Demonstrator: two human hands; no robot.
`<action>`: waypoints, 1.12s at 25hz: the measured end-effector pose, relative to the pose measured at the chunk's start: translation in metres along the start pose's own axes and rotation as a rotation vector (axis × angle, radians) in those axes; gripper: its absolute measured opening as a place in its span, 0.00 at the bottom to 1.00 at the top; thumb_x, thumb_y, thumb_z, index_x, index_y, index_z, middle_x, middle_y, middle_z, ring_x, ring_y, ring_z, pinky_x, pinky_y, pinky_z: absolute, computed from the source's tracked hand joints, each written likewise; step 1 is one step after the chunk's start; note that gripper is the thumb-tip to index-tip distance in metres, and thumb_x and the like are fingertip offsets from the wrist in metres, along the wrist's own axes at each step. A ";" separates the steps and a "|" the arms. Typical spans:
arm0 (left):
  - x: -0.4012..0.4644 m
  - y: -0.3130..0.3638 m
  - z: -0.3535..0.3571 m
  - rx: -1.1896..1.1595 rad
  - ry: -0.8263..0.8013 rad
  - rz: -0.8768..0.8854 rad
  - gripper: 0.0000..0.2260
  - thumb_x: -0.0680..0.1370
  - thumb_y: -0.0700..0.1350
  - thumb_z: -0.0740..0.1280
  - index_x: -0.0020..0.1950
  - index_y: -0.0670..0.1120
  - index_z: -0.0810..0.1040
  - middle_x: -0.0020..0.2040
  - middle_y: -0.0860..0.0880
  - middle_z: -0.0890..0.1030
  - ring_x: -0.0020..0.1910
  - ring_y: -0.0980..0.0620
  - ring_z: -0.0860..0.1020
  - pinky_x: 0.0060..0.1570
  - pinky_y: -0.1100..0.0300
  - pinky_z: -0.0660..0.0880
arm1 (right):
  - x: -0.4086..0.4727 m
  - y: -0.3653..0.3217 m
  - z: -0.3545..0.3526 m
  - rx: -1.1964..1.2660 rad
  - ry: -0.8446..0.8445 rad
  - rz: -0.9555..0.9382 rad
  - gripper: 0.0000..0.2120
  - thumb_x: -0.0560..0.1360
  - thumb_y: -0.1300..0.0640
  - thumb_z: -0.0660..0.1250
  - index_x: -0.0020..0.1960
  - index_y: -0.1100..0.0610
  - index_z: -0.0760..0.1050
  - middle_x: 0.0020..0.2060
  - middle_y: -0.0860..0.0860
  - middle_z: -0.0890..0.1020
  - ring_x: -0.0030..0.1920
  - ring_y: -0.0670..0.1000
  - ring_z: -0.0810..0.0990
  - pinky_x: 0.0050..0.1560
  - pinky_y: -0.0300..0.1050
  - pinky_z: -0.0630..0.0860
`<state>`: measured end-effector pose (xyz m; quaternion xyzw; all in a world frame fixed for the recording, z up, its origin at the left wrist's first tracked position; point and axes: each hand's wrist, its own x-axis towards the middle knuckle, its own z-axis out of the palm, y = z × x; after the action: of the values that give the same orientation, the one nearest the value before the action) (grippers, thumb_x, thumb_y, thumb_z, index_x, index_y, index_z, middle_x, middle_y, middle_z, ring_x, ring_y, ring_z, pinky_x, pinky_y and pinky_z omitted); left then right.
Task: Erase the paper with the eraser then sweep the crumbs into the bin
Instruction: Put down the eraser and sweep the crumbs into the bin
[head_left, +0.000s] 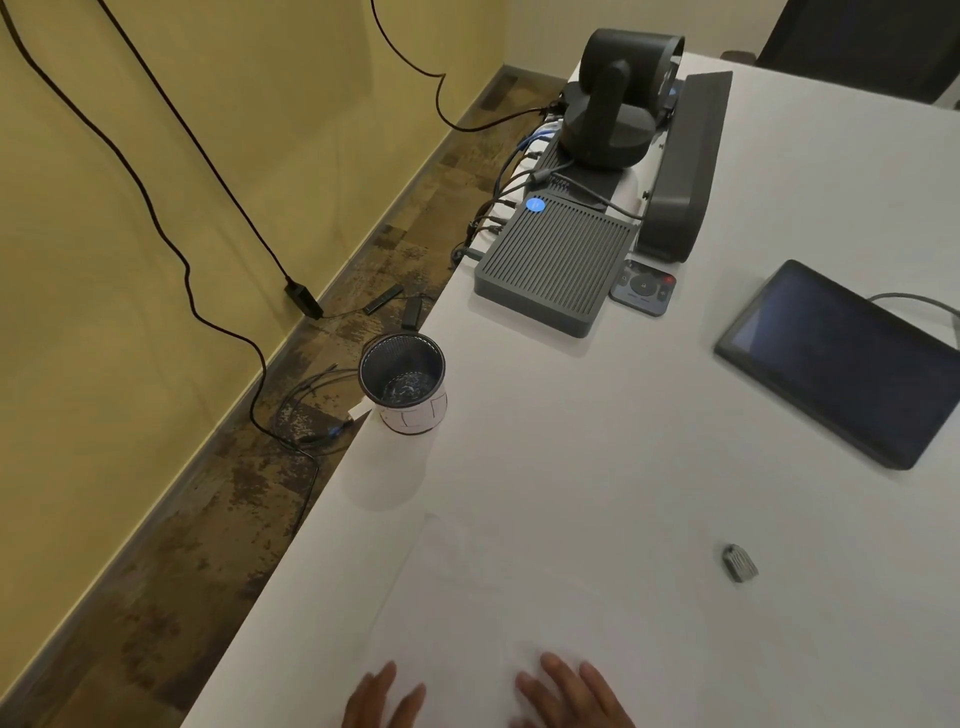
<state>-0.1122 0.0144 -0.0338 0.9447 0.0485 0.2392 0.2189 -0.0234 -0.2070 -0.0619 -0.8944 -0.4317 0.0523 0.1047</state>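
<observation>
Table (597, 441) space at twelve o'clock is taken by grey devices (550, 265); no writing is legible. Paper (467, 597) is lain at six o'clock, the bin (405, 382) at ten, the eraser (738, 562) at three. Left hand (382, 699) and right hand (566, 693) are spread flat, empty, on the paper.

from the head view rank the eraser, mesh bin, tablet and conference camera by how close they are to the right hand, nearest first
From the right hand:
1. Eraser, just up and right of it on the table.
2. Mesh bin, up left at the table edge.
3. Tablet, far right side.
4. Conference camera, at the far end.
</observation>
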 end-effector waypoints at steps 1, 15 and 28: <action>-0.013 0.003 -0.002 -0.008 -0.099 0.025 0.17 0.86 0.53 0.46 0.60 0.52 0.72 0.78 0.44 0.63 0.76 0.51 0.61 0.74 0.64 0.49 | -0.007 0.002 0.005 -0.038 0.088 -0.027 0.15 0.82 0.43 0.47 0.62 0.43 0.69 0.69 0.44 0.66 0.77 0.49 0.51 0.73 0.46 0.52; 0.030 0.042 0.042 0.140 -0.473 -0.111 0.24 0.80 0.60 0.53 0.74 0.53 0.66 0.79 0.48 0.62 0.77 0.41 0.60 0.71 0.45 0.58 | 0.054 -0.033 -0.061 0.314 -0.082 0.694 0.39 0.70 0.45 0.32 0.78 0.60 0.44 0.77 0.57 0.42 0.76 0.57 0.36 0.74 0.51 0.35; 0.060 0.029 0.044 0.209 -0.618 -0.183 0.28 0.79 0.63 0.54 0.77 0.54 0.64 0.81 0.51 0.57 0.80 0.42 0.48 0.69 0.42 0.55 | -0.029 0.021 -0.041 0.252 0.084 0.631 0.26 0.81 0.49 0.49 0.75 0.58 0.62 0.77 0.52 0.56 0.78 0.50 0.46 0.76 0.50 0.44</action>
<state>-0.0390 -0.0173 -0.0305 0.9817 0.0885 -0.0851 0.1459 -0.0177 -0.2487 -0.0266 -0.9652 -0.1190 0.0983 0.2109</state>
